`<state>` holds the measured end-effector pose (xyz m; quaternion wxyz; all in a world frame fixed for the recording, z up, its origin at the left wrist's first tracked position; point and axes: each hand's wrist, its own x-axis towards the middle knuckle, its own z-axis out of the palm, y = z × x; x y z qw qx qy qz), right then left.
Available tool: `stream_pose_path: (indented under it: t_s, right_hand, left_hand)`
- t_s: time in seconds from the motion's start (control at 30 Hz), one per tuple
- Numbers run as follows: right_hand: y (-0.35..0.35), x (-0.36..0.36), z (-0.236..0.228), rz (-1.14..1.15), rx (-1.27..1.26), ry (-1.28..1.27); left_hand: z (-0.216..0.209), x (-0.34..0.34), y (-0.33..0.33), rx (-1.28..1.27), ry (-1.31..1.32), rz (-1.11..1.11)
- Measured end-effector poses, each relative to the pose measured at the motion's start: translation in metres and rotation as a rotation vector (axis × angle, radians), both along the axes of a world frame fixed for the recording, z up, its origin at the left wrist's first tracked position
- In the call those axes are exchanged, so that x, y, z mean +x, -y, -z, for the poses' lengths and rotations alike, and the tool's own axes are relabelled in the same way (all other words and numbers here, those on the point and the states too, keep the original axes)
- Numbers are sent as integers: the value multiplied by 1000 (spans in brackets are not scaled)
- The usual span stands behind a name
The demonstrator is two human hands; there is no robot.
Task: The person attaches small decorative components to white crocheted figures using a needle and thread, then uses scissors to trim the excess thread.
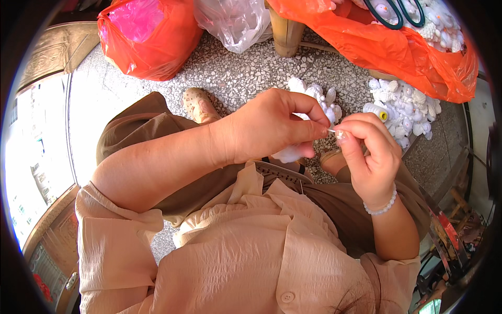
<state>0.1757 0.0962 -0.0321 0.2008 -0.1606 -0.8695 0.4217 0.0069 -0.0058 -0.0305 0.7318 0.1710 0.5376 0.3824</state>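
Note:
My left hand is closed, its thumb and forefinger pinched together. Below its palm a soft white piece shows in part, held by the curled fingers; its full shape is hidden. A short, thin white strand spans the small gap between the fingertips of both hands. On its other side my right hand pinches it between thumb and forefinger. Whether a needle is there is too small to tell. Beyond the hands, small white stuffed pieces lie heaped, and a white spool with a yellow centre sits near my right knuckles.
An orange plastic bag at the far right holds more white stuffed pieces, with dark green-handled scissors on top. Another white pile lies below it. A red bag and a clear bag stand on the speckled floor.

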Motion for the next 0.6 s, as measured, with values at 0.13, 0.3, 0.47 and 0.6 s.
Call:
stream_pose_path:
  t_s: [0.13, 0.3, 0.47, 0.6]
  right_hand:
    - [-3, 1, 6, 0, -317, -40]
    - [5, 2, 6, 34, -800, 10]
    - [9, 7, 8, 64, -969, 44]
    - [9, 8, 5, 66, -1112, 102]
  left_hand:
    - [10, 12, 6, 193, -121, -200]
    - [18, 1, -5, 1358, -1312, -158]
    - [26, 3, -10, 1636, -1560, 8]
    - [28, 3, -8, 1657, -1444, 67]
